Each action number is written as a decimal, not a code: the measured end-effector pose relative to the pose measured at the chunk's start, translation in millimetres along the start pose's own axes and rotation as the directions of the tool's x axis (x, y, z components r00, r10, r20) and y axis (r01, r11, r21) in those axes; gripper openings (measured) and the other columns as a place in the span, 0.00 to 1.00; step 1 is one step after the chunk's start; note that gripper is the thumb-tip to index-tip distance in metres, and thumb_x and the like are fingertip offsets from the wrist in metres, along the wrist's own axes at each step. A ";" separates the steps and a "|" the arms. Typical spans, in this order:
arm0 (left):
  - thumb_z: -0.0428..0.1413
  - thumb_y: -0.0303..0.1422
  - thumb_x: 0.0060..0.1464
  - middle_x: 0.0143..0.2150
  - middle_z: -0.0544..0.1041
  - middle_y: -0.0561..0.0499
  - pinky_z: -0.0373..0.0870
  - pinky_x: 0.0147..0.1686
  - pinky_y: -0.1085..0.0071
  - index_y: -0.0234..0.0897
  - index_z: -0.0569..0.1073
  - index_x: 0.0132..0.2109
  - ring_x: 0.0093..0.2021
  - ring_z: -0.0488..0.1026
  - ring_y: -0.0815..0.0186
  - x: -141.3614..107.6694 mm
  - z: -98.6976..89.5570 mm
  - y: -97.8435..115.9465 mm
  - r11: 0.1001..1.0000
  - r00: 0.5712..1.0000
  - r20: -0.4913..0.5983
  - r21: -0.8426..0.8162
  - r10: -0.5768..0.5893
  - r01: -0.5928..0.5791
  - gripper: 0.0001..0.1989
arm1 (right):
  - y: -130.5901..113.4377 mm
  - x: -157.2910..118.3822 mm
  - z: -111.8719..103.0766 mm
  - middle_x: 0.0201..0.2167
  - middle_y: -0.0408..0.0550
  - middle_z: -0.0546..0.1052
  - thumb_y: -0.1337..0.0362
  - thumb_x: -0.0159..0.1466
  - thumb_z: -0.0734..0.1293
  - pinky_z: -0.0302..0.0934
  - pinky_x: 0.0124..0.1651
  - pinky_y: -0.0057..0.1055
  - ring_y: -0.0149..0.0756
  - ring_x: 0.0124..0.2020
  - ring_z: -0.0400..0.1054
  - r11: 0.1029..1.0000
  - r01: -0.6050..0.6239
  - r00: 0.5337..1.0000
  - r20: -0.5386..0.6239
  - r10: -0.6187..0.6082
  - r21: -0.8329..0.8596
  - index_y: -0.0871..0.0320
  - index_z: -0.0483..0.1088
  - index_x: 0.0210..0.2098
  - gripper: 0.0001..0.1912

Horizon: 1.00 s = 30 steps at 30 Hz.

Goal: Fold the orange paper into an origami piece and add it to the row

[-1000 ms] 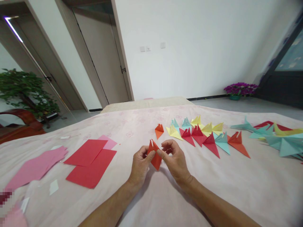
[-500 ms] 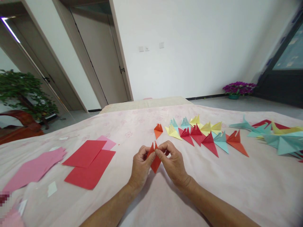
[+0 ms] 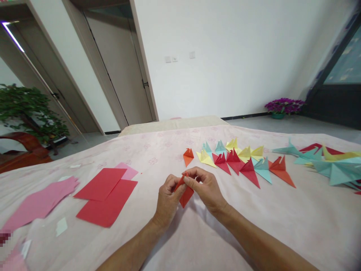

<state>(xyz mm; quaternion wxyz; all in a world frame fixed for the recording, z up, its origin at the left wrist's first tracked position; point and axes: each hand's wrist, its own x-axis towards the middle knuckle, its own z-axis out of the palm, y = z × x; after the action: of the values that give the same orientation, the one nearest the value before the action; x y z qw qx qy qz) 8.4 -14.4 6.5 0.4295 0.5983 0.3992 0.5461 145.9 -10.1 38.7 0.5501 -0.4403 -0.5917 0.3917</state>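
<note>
An orange-red folded paper crane (image 3: 186, 195) is held between both hands above the cloth, its wide point facing down toward me. My left hand (image 3: 168, 197) pinches its left side between thumb and fingers. With thumb and forefinger, my right hand (image 3: 207, 190) grips one of the narrow tips at the top, which is partly hidden by the fingers. Just beyond the hands lies a finished small orange crane (image 3: 188, 156). Several folded cranes in yellow, blue and red, among them a red crane (image 3: 249, 173), stand in rows to the right.
Red paper sheets (image 3: 108, 203) and pink paper sheets (image 3: 42, 201) lie at the left on the patterned tablecloth (image 3: 158, 150). Larger blue, yellow and red folded pieces (image 3: 335, 169) are heaped at the far right. A white paper scrap (image 3: 62, 226) rests near the pink sheets.
My right fingers have moved from the crane's right side up onto a narrow tip, which is now bent over. Two tips stood upright before. My left hand keeps its pinch.
</note>
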 end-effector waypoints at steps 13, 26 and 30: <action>0.58 0.40 0.58 0.31 0.64 0.54 0.61 0.35 0.72 0.36 0.72 0.30 0.32 0.63 0.69 -3.5 0.6 1.5 1.000 1.000 0.019 -0.017 -0.014 0.015 0.13 | 12.9 -5.0 3.7 0.28 0.44 0.75 0.58 0.57 0.71 0.59 0.34 0.29 0.33 0.30 0.66 0.991 0.021 0.995 -0.100 -0.008 0.134 0.56 0.77 0.29 0.07; 0.62 0.41 0.54 0.27 0.71 0.54 0.61 0.28 0.76 0.35 0.74 0.37 0.26 0.65 0.73 -4.0 1.4 2.5 0.874 0.953 0.180 -0.385 -0.243 0.296 0.13 | -4.8 4.8 -8.3 0.27 0.43 0.76 0.59 0.51 0.75 0.60 0.36 0.29 0.31 0.29 0.65 0.927 -0.143 0.986 0.130 0.104 0.347 0.58 0.77 0.29 0.09; 0.63 0.42 0.51 0.26 0.73 0.54 0.61 0.26 0.76 0.35 0.74 0.37 0.24 0.66 0.73 -3.6 0.7 3.7 0.838 0.936 0.197 -0.418 -0.292 0.350 0.15 | -9.0 5.8 -11.5 0.29 0.43 0.76 0.59 0.50 0.75 0.59 0.35 0.28 0.31 0.30 0.66 0.934 -0.180 0.977 0.168 0.133 0.308 0.58 0.76 0.31 0.11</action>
<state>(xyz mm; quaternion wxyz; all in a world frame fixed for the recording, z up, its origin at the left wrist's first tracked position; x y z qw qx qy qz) 8.8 -19.0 8.8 0.6649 0.4409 0.3299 0.5046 156.5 -7.5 50.0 0.5369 -0.3612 -0.5212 0.5563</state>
